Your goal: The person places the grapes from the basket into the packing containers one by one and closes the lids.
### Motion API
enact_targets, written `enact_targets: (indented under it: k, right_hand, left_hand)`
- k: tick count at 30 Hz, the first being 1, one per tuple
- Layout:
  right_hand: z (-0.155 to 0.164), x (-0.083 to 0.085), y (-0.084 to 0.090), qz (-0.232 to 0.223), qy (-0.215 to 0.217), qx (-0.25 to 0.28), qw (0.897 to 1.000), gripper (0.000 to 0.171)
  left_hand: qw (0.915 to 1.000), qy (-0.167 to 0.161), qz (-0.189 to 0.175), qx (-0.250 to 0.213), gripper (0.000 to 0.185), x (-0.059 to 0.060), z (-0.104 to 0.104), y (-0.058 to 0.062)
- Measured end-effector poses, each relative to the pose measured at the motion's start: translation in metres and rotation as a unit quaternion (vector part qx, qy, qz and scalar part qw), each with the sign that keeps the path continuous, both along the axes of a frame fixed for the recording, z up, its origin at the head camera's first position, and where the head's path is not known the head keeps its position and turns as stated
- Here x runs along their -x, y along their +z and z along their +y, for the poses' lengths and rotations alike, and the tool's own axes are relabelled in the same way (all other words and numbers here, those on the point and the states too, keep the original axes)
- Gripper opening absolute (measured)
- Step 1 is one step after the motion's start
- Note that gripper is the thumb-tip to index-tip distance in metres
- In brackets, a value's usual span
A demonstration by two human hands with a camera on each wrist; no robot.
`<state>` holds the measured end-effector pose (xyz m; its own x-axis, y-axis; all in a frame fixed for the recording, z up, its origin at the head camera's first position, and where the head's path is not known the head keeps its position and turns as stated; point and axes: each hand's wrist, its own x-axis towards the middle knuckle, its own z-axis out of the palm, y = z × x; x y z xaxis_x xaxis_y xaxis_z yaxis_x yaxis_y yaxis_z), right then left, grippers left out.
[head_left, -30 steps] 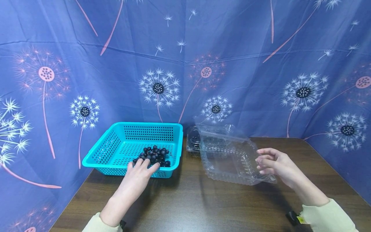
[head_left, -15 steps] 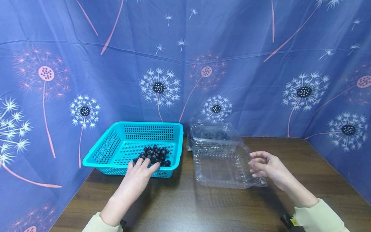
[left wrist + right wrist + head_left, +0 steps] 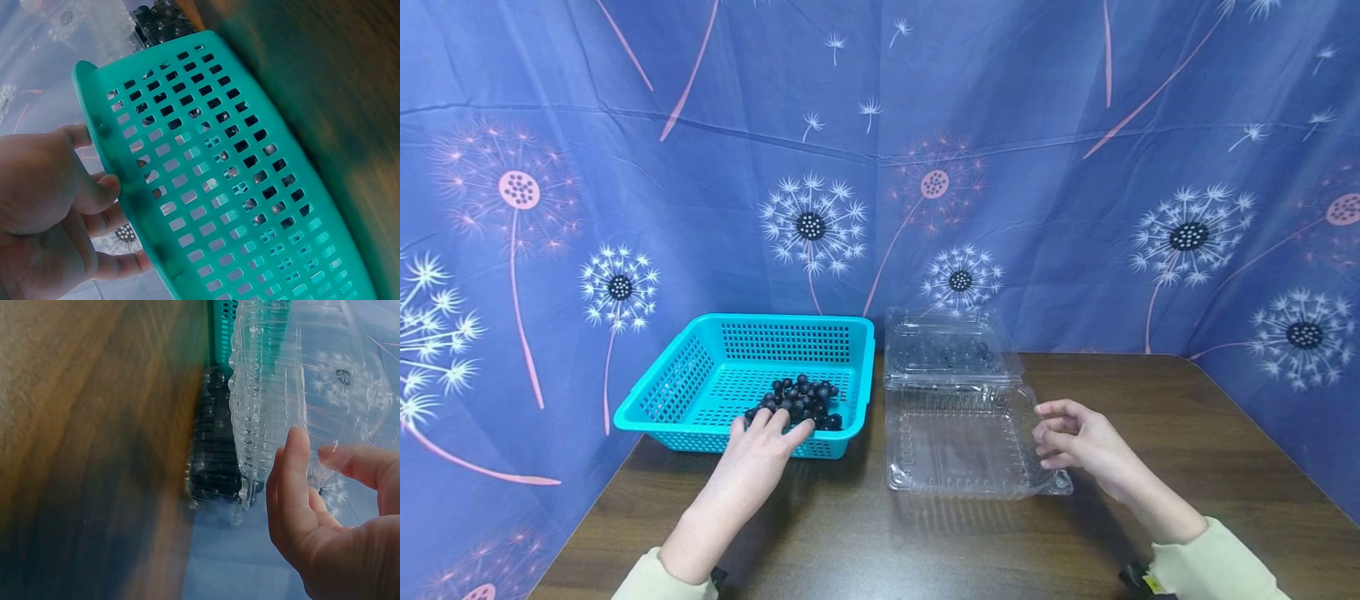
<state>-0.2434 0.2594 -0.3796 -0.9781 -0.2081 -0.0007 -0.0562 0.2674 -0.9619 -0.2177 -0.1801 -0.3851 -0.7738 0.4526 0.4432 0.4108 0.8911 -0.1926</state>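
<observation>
While I log stock off the table: teal basket, back-left; clear clamshell beside it, open; grapes in the basket's near corner. My left hand grips the basket rim; right hand, fingers loosely curled, seemingly touches the clamshell's edge.

— Basket: what colour?
— Teal plastic, walls and floor pierced with a grid of small rectangular holes.
— And the berries inside?
— Dark blue, nearly black.
— Clamshell box?
— Clear, colourless, ribbed along the rim.
— Table?
— Dark brown wood grain.
— Backdrop cloth?
— Blue-violet, printed with white and pink dandelion heads on long pink stems.
— Sleeves?
— Pale yellow-cream.
</observation>
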Motion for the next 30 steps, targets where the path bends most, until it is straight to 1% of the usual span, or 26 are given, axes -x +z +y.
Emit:
enact_targets:
  k: [3,6,9,14,18,20,23,26,30]
  right_hand:
    - [-0.002,-0.001,-0.002,-0.001,-0.001,0.0,1.0,0.05]
    - [-0.004,-0.001,-0.004,-0.004,-0.001,0.003,1.0,0.049]
    - [-0.005,-0.001,-0.006,-0.019,-0.006,0.009,1.0,0.047]
    - [-0.007,-0.002,-0.008,-0.038,0.0,0.018,0.999,0.044]
    - [-0.008,-0.003,-0.01,-0.049,0.005,0.022,0.999,0.042]
    - [-0.007,-0.004,-0.012,-0.054,0.009,0.024,0.998,0.041]
    - [-0.006,-0.004,-0.014,-0.061,0.019,0.029,0.998,0.039]
    - [-0.005,-0.004,-0.017,-0.07,0.026,0.034,0.997,0.038]
    - [-0.005,-0.005,-0.02,-0.081,0.027,0.037,0.996,0.039]
  left_hand:
    - [1.0,-0.001,-0.008,-0.005,0.054,0.001,-0.001,0.002]
    - [0.9995,-0.001,-0.028,-0.011,0.052,0.002,-0.003,0.006]
    - [0.9977,0.001,-0.066,-0.018,0.054,0.003,-0.004,0.013]
    - [0.9911,0.006,-0.13,-0.028,0.059,0.005,-0.005,0.026]
    - [0.9828,0.0,-0.182,-0.035,0.057,0.008,-0.006,0.036]
    - [0.9761,-0.002,-0.213,-0.04,0.055,0.01,-0.006,0.041]
    - [0.966,-0.017,-0.253,-0.049,0.053,0.015,-0.006,0.049]
    - [0.9579,-0.031,-0.28,-0.053,0.052,0.019,-0.005,0.057]
    - [0.9535,-0.04,-0.294,-0.05,0.052,0.027,-0.002,0.066]
